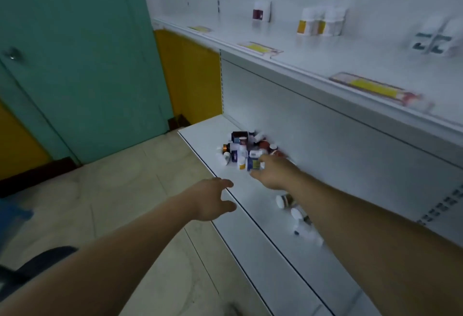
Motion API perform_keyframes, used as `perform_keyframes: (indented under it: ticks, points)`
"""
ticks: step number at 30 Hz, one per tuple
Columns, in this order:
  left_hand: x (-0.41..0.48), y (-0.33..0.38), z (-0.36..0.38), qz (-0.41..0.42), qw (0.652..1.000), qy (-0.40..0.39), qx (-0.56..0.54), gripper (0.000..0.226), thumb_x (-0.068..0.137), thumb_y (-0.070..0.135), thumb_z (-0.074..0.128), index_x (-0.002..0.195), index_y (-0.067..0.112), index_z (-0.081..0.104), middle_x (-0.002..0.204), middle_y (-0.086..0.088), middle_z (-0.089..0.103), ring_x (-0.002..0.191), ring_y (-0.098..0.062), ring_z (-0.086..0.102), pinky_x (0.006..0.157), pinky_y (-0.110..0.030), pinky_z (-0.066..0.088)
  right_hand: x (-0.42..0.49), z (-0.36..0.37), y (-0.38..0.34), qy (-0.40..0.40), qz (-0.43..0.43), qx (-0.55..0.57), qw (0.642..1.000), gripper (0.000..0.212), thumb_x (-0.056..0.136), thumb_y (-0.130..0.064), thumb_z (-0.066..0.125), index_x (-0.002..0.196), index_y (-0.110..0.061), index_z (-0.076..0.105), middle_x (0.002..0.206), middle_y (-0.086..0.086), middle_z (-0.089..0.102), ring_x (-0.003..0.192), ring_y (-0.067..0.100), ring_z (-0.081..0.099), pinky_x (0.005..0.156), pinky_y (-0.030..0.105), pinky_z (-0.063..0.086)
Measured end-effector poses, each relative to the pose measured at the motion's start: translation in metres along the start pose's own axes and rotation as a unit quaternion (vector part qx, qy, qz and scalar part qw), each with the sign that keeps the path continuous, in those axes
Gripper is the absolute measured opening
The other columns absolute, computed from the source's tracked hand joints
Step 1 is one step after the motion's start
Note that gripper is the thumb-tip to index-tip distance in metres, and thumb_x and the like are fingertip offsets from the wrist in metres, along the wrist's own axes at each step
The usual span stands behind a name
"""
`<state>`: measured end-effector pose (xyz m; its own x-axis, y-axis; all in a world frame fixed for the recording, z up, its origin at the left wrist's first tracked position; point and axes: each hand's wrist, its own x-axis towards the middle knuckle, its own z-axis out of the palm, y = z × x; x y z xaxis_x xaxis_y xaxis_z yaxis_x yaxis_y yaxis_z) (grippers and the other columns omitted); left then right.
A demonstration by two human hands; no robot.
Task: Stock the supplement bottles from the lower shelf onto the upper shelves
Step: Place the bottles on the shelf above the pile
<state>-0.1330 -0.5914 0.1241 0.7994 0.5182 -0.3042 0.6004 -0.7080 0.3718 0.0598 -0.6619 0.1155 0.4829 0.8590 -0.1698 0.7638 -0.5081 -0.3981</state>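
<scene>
Two bare forearms [125,253] reach toward the lower shelf [263,253]. Left hand [215,197] hovers spread at its edge. Right hand [273,172] reaches the heaped supplement bottles [240,147]; blur hides whether it grips one. A careless pull could send loose bottles rolling off.

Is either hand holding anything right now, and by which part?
The right hand seems to pinch a blue-labelled bottle by its sides, in the pile. The left hand holds nothing.
</scene>
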Motion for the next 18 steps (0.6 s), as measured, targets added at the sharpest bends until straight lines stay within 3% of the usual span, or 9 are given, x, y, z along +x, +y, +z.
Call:
perform_keyframes:
  ticks: [4,7,9,12,15,18]
  points:
    - [0.075,-0.059,-0.037,-0.005,1.000,-0.012,0.008,0.067,0.088,0.052,0.053,0.145,0.028,0.029,0.152,0.001,0.029,0.135,-0.019,0.033,0.107,-0.031,0.029,0.092,0.005,-0.014,0.014,-0.029,0.031,0.999,0.023,0.089,-0.040,0.052,0.109,-0.050,0.054,0.116,0.007,0.060,0.087,0.021,0.059,0.065,0.024,0.038]
    - [0.123,-0.099,-0.064,-0.003,1.000,-0.028,0.003,0.068,0.088,0.052,0.053,0.146,0.026,0.029,0.152,0.001,0.028,0.137,-0.018,0.030,0.107,-0.028,0.026,0.151,0.009,-0.021,0.000,0.032,0.031,0.999,0.032,0.086,-0.041,0.051,0.112,-0.024,0.056,0.107,0.009,0.063,0.088,0.026,0.060,0.073,0.032,0.051]
    - [0.157,-0.121,-0.080,0.003,0.999,-0.045,-0.003,0.067,0.088,0.050,0.055,0.145,0.026,0.030,0.151,0.000,0.030,0.136,-0.018,0.032,0.106,-0.027,0.027,0.185,0.010,-0.023,-0.016,0.072,0.032,0.997,0.040,0.085,-0.045,0.051,0.113,-0.016,0.054,0.104,0.013,0.064,0.089,0.029,0.061,0.078,0.036,0.053]
    - [0.216,-0.148,-0.100,0.026,0.997,-0.066,-0.018,0.064,0.088,0.047,0.057,0.143,0.025,0.033,0.150,-0.001,0.033,0.133,-0.018,0.036,0.103,-0.025,0.030,0.224,0.017,-0.023,-0.010,0.119,0.076,0.990,0.048,0.085,-0.046,0.053,0.120,-0.014,0.052,0.099,0.014,0.065,0.083,0.026,0.063,0.070,0.033,0.052]
    - [0.277,-0.175,-0.109,0.052,0.994,-0.089,-0.038,0.064,0.088,0.045,0.059,0.143,0.023,0.034,0.150,-0.001,0.033,0.135,-0.018,0.034,0.104,-0.024,0.028,0.250,0.034,-0.022,0.030,0.168,0.098,0.980,0.028,0.083,-0.045,0.054,0.101,-0.023,0.054,0.096,0.007,0.065,0.079,0.020,0.062,0.065,0.031,0.052]
    - [0.330,-0.200,-0.111,0.086,0.987,-0.126,-0.045,0.069,0.087,0.043,0.061,0.145,0.022,0.031,0.150,-0.003,0.033,0.133,-0.019,0.036,0.108,-0.030,0.030,0.270,0.055,-0.027,0.076,0.234,0.121,0.962,0.052,0.085,-0.044,0.054,0.123,-0.009,0.048,0.108,0.010,0.061,0.087,0.023,0.062,0.064,0.029,0.049]
